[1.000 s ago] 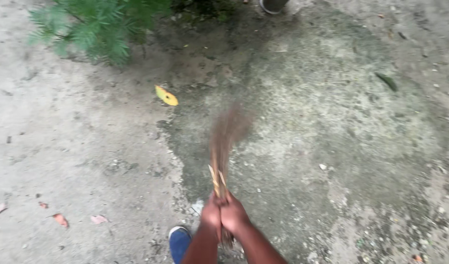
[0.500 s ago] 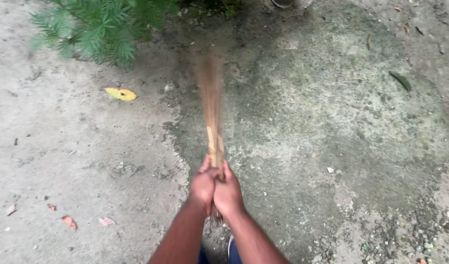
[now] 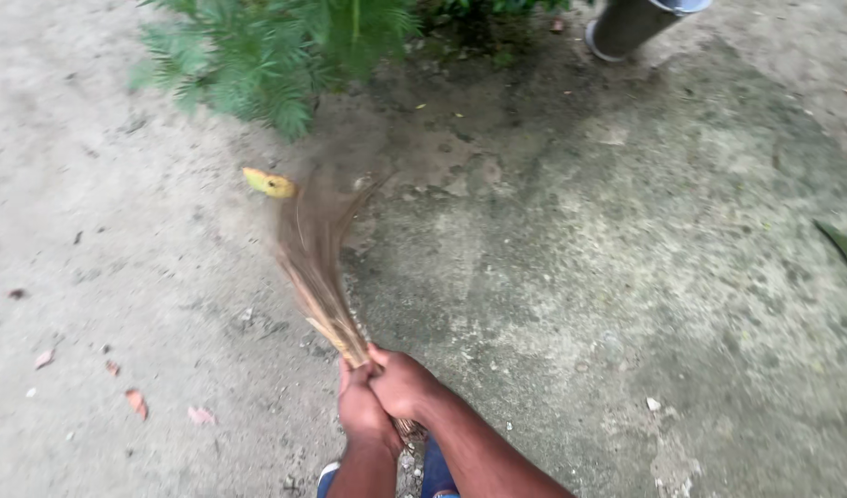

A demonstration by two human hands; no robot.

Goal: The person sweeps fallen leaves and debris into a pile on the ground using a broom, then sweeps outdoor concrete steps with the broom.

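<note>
both hands, left hand (image 3: 363,410) and right hand (image 3: 400,383), clench the base of the broom (image 3: 317,267), its bristles fanned on the concrete ground (image 3: 571,277) touching the yellow leaf (image 3: 268,183) — i'd keep strokes low, short, tips brushing past the leaf.

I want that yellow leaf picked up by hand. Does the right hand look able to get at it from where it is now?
Probably not directly: the right hand is clasped with the left hand on the broom, and the yellow leaf lies beyond the bristle tips.
</note>
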